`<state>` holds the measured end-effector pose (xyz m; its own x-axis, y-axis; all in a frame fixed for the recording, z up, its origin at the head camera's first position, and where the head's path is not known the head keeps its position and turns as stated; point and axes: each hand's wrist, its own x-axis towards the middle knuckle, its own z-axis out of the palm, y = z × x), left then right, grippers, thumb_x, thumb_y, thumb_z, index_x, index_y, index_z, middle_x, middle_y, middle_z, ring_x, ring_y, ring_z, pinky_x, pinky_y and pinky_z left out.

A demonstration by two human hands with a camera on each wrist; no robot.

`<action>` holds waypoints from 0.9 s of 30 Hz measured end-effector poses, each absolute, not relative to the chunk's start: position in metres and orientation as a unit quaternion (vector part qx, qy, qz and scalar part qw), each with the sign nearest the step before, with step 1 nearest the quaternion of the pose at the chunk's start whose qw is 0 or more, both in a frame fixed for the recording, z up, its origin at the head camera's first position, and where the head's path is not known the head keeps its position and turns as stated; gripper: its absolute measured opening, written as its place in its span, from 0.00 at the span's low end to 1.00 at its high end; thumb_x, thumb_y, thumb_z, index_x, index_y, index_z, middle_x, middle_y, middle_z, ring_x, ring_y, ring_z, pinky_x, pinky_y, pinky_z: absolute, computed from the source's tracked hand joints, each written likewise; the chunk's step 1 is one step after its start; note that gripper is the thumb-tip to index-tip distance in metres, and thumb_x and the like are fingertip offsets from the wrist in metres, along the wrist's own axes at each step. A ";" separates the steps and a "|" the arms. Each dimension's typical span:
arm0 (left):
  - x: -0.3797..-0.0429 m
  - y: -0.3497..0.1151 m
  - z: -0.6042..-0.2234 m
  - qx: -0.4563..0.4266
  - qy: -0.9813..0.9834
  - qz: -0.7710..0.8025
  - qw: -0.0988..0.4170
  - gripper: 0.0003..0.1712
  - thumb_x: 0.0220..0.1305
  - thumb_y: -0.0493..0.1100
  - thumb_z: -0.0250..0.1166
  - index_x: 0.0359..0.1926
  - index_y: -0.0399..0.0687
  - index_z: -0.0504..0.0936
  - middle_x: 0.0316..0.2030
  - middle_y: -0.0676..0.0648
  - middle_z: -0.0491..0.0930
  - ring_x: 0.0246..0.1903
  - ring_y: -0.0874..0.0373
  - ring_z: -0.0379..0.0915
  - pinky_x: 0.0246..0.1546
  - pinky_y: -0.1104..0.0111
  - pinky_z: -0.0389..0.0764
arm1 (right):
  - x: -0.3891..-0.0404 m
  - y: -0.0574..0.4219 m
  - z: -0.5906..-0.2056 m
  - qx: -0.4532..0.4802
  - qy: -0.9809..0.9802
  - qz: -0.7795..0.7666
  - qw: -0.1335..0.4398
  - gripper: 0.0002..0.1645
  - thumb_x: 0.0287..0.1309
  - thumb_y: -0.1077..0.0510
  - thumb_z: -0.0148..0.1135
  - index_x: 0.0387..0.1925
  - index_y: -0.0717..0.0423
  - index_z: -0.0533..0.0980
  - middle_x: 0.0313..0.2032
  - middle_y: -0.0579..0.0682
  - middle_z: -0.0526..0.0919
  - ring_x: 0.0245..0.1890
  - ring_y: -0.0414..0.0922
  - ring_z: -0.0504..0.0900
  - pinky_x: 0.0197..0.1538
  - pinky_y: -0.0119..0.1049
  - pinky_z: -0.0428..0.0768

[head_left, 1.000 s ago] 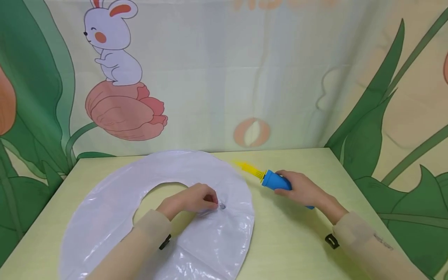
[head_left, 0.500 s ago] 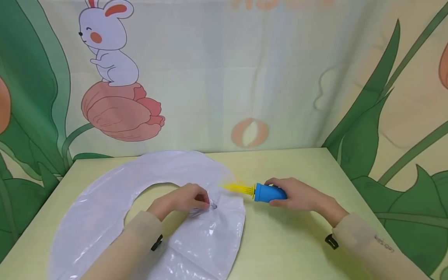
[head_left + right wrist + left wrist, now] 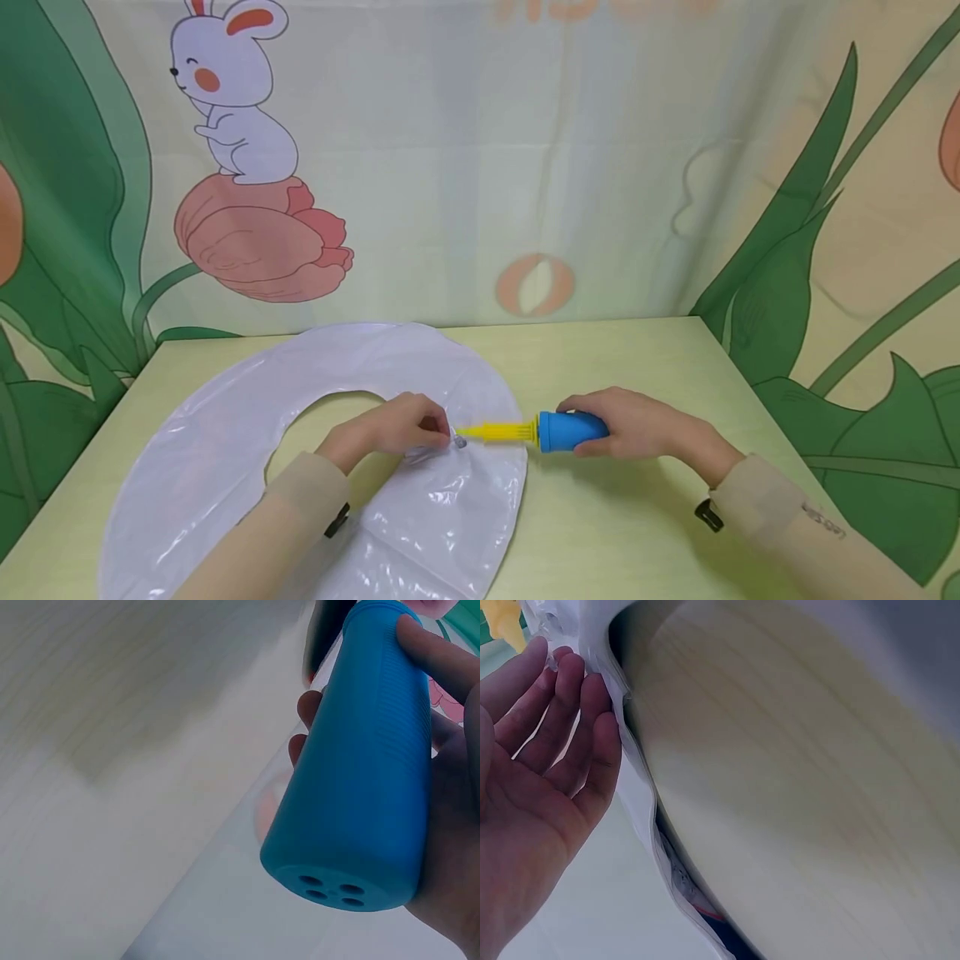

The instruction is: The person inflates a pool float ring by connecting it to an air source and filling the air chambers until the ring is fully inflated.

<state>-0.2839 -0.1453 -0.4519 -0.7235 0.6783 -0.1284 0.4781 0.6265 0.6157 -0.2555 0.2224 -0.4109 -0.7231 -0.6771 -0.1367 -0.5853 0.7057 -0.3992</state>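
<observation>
A flat white inflatable ring (image 3: 480,500) lies on the table, creased and shiny. My left hand (image 3: 393,429) pinches its small clear valve (image 3: 460,442) between thumb and fingertips; the left wrist view shows the valve (image 3: 553,661) at those fingertips. A blue hand pump (image 3: 573,432) is gripped in my right hand (image 3: 637,427), its yellow nozzle (image 3: 498,432) pointing left with the tip right at the valve. Fingers and thumb wrap the blue barrel (image 3: 352,765) in the right wrist view, where several holes show in its end.
The pale yellow table (image 3: 622,517) ends at a cloth backdrop (image 3: 420,167) printed with a rabbit and plants. Through the ring's central hole the tabletop (image 3: 330,433) shows. Each wrist wears a black strap piece.
My right hand has brought the pump left and down, so the nozzle tip now meets the valve. My left hand keeps its pinch; the ring shifted slightly left in view.
</observation>
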 end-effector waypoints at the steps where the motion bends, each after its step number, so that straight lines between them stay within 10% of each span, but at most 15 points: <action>1: -0.284 -0.145 -0.452 0.326 0.885 0.281 0.177 0.02 0.68 0.39 0.68 0.36 0.48 0.86 0.30 0.56 0.82 0.31 0.62 0.75 0.40 0.66 0.77 | -0.256 0.222 -0.411 -0.348 0.913 -0.164 0.138 0.32 0.63 0.47 0.71 0.65 0.51 0.74 0.56 0.47 0.81 0.49 0.46 0.79 0.55 0.49 0.79; 27: -0.276 -0.126 -0.447 0.380 0.877 0.236 0.175 0.10 0.74 0.38 0.60 0.33 0.43 0.82 0.21 0.57 0.71 0.23 0.65 0.65 0.31 0.70 0.70 | -0.258 0.212 -0.372 -0.376 0.918 -0.062 0.111 0.31 0.55 0.53 0.78 0.61 0.51 0.79 0.53 0.49 0.84 0.48 0.49 0.80 0.53 0.50 0.80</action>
<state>-0.2762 -0.1258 -0.4473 -0.6499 0.7492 -0.1281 0.5841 0.6001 0.5465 -0.2584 0.2124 -0.3716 -0.6932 -0.7033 -0.1579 -0.6757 0.7103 -0.1972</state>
